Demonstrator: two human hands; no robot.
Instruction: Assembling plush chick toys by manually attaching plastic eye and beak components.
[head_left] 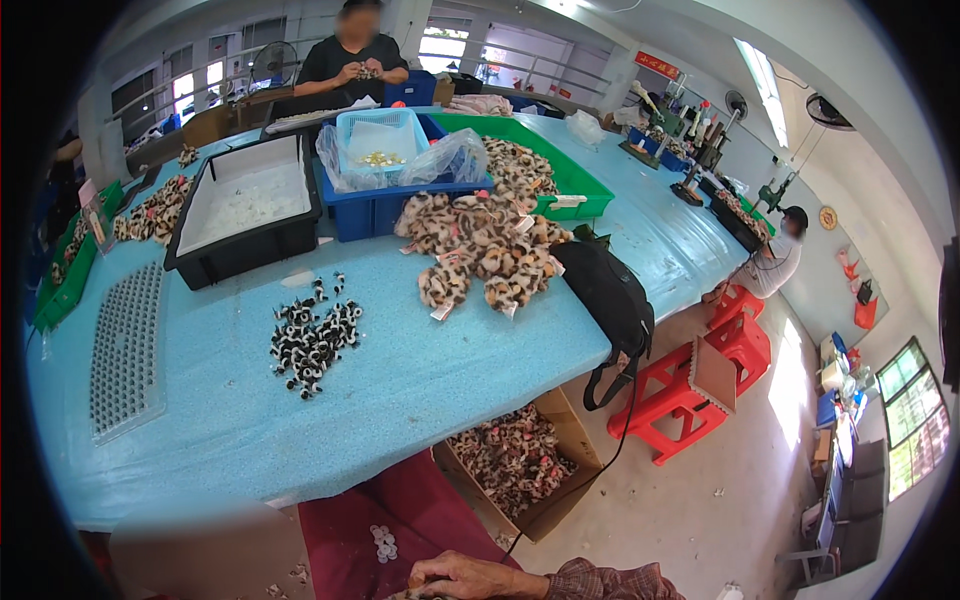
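My right hand (455, 577) lies at the lower edge of the view, its plaid sleeve (610, 582) coming in from the right. Its fingers are curled over a small leopard-spotted piece (398, 595) that the frame edge mostly cuts off. The hand rests over a dark red cloth (420, 500) on my lap, where a few small white discs (383, 542) lie. My left hand is out of view. On the light blue table (420, 380) ahead lie a heap of small black-and-white pieces (312, 340) and a pile of leopard-spotted plush pieces (487, 250).
A black tray of white bits (245, 205), a blue crate (375, 210), a green tray (570, 175) and a grey perforated tray (125, 350) stand on the table. A black bag (608, 295) hangs off its edge above a cardboard box (515, 465). Red stools (690, 395) stand right. One person works opposite (352, 62), another sits far right (780, 258).
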